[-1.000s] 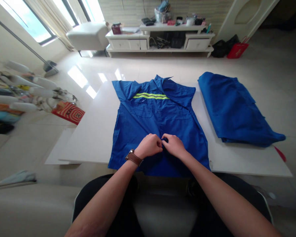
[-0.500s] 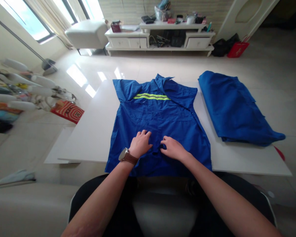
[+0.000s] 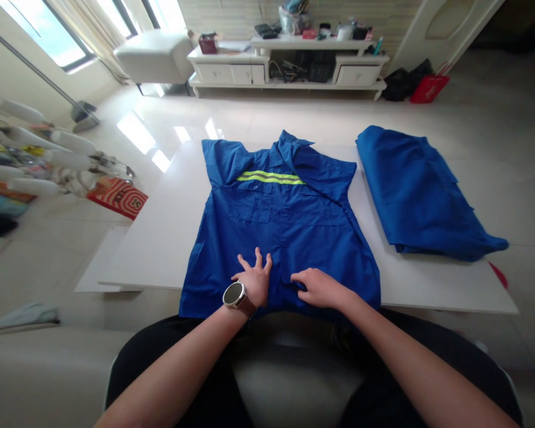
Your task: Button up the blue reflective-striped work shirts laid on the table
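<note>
A blue work shirt [image 3: 236, 238] with a yellow-and-grey reflective stripe across the chest lies front up, its collar at the far side and its hem towards me. My left hand [image 3: 255, 279], with a watch [image 3: 235, 294] on the wrist, rests on the lower front with its fingers spread. Just right of the button strip, my right hand [image 3: 321, 288] is closed, thumb and forefinger pinching the shirt's front edge near the hem. The fabric bunches a little at that pinch.
The shirt lies on a white table [image 3: 160, 238]. Folded blue garment [image 3: 419, 190] lies at its right end. Beyond stand a white TV cabinet [image 3: 232, 72] and a padded stool [image 3: 154, 59]. On the left are a red paper bag [image 3: 120, 196] and a rack of white rods [image 3: 66, 160].
My left hand has slid towards the hem and its fingers have spread out. My right hand has moved slightly towards me, its fingers closing on the shirt's front edge.
</note>
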